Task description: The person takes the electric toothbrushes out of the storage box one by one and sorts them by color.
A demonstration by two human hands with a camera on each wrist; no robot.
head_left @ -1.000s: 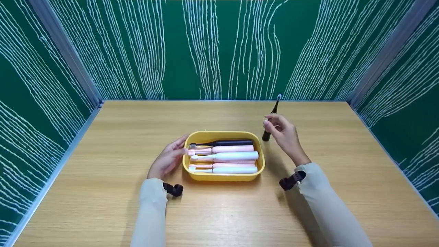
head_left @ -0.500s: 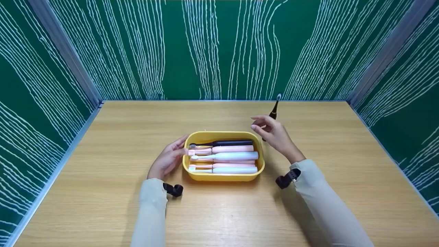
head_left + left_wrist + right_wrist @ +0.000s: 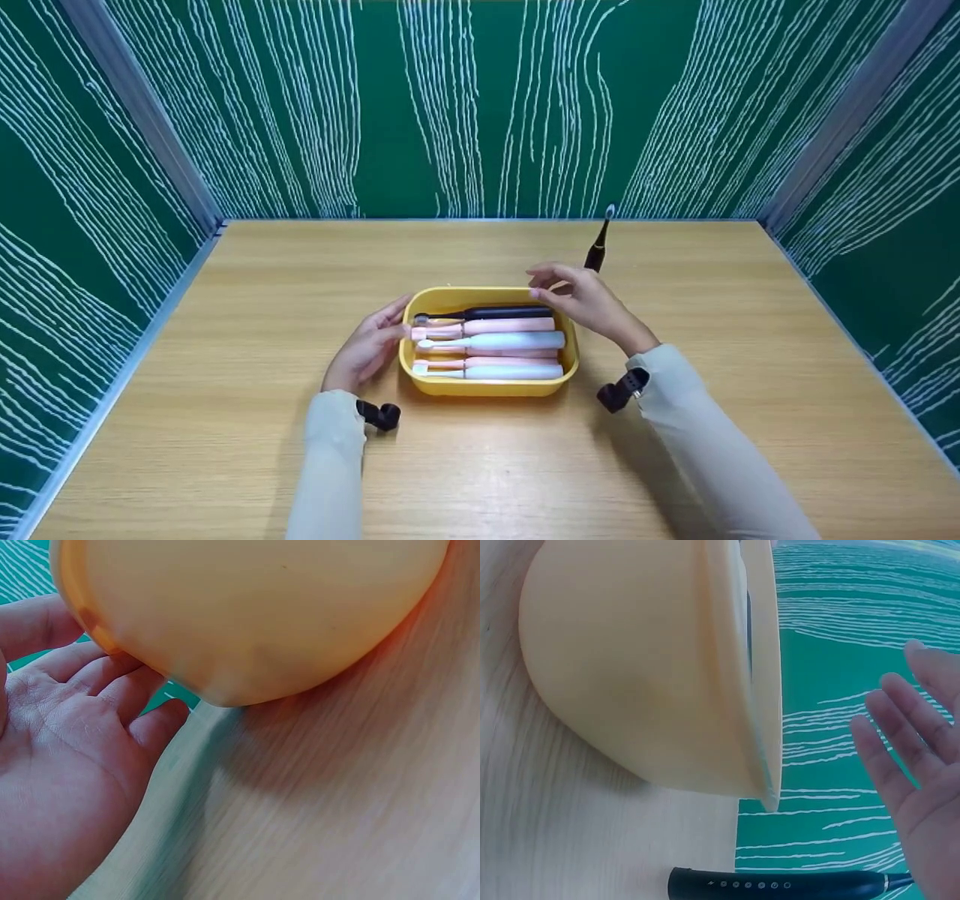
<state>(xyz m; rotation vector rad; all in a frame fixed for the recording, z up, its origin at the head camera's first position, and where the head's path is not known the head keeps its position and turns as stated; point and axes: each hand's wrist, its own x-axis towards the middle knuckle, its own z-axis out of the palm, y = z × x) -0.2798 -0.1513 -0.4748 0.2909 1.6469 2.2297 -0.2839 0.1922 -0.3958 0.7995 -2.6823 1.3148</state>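
Observation:
A yellow plastic basket [image 3: 491,388] sits on the table. Inside lie several electric toothbrushes side by side: a black one [image 3: 514,313], a pink one [image 3: 517,325], a white one [image 3: 521,341] and others in pink and white. My left hand [image 3: 366,351] holds the basket's left end, thumb at the rim and fingers along the outer wall. Over the back right rim hovers my right hand [image 3: 585,300], fingers loosely bent and holding nothing. Another black electric toothbrush [image 3: 780,885] stands upright on the table to the right of the basket; in the head view the hand partly covers it.
The wooden table [image 3: 225,420] is bounded by green walls [image 3: 495,112] with white wavy lines at the back and both sides. Each wrist wears a black camera strap, the right camera [image 3: 621,391] being just right of the basket.
My right hand has moved left from the standing black toothbrush to above the basket's back right rim. The toothbrush stays standing in place. My left hand and the basket have not moved.

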